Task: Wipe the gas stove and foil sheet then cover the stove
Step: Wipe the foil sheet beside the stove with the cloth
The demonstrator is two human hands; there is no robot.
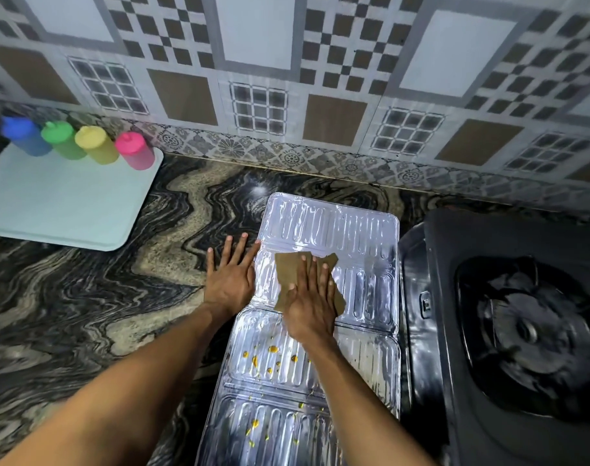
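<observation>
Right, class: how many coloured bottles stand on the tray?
4, in a row along the far edge of the tray: blue bottle leftmost, then green bottle, yellow bottle, and pink bottle rightmost. None seems hidden.

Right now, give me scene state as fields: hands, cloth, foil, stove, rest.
left hand: flat on the counter, at the foil sheet's left edge
right hand: flat, pressing brown cloth onto the foil sheet's middle
foil sheet: lying on the counter, yellow spots on its near part
gas stove: right of the foil sheet, uncovered
rest: four coloured bottles along a pale tray's far edge
</observation>
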